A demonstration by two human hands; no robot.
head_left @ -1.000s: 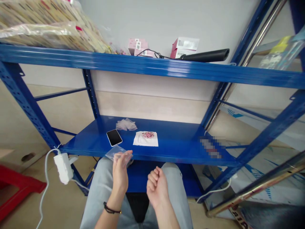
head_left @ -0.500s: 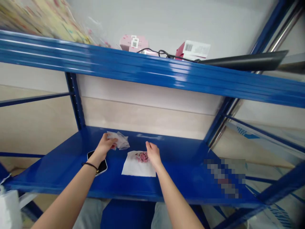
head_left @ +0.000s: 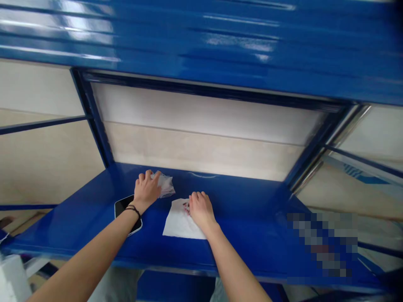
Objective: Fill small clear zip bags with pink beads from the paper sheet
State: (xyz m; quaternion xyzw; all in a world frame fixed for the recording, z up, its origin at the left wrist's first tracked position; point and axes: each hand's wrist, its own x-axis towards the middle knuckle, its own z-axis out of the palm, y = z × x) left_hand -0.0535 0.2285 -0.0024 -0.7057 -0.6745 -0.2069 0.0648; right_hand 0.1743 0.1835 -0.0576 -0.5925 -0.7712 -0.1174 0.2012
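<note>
My left hand (head_left: 147, 188) rests on a small pile of clear plastic bags (head_left: 166, 185), back of the hand up. Its fingers are spread and bent over them, fingertips partly hidden. Beneath that wrist, which wears a dark band, lies a phone (head_left: 122, 206) with a dark screen. A white sheet (head_left: 179, 222) that looks like paper lies to the right. Small pink bead-like pieces (head_left: 187, 206) show on its upper part. Covering most of them, my right hand (head_left: 201, 209) lies with fingers curled close together; its thumb and whatever is under the palm are hidden.
All this lies on a blue metal shelf (head_left: 248, 235). A thick blue beam (head_left: 201, 54) crosses above, and posts (head_left: 94, 121) stand at the back corners before a pale wall (head_left: 201, 147). Something pixelated (head_left: 321, 247) is at the right. A white object (head_left: 14, 277) stands lower left.
The view has tipped down and closer, so the upper shelf's boxes are gone from sight. My left hand has lowered and spread over the bags. My right hand has moved onto the pink pieces.
</note>
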